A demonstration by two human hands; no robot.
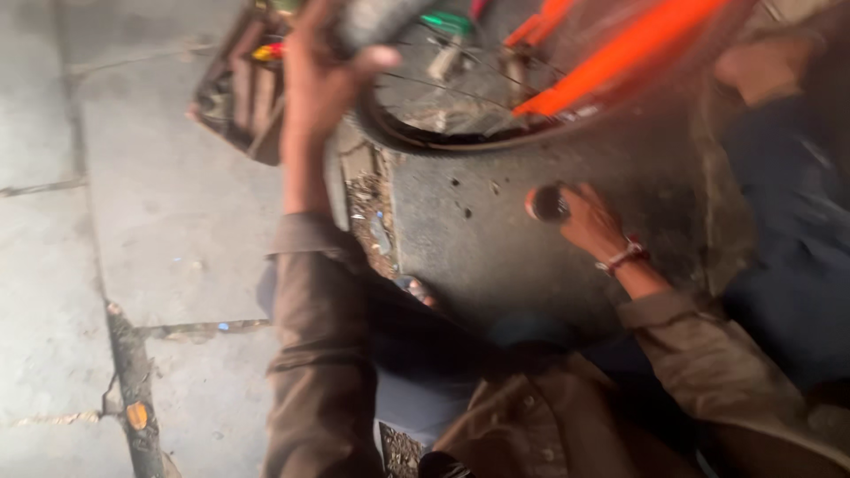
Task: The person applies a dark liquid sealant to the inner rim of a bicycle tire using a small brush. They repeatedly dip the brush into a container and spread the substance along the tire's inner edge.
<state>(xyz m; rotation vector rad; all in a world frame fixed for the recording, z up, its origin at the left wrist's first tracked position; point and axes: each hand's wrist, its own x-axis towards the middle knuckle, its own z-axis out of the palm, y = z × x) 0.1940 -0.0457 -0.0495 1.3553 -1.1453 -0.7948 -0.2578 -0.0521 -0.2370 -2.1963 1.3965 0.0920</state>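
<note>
Grey concrete paving (133, 221), cracked along its joints, fills the left of the blurred view, with a strip of dirt and rubble (372, 212) running between it and a dark stone slab (496, 239). On the slab's far edge stands a bicycle wheel (460, 106), its black tyre and thin spokes showing, with the orange frame tubes (611, 62) of the bicycle slanting across it to the upper right. A wooden box of tools (243, 88) sits on the ground at the upper left, just beside the wheel.

The left arm, in a brown sleeve (319, 354), is stretched straight up and away from the body, wrist bare. The left hand (323, 80) is closed around the grey tyre at the wheel's near-left side, thumb lying across the front of it and pointing right, fingers wrapped behind out of sight.

The right arm is bent at the elbow and reaches forward over the slab, with a red band (624, 258) around the wrist. The right hand (580, 217) rests low on the slab, fingers curled shut on a small round dark object (547, 204) that shows at its left end; the blur hides what it is.

Another person's hand (766, 71) and dark blue clothing (797, 248) appear at the right edge, near the orange frame.
</note>
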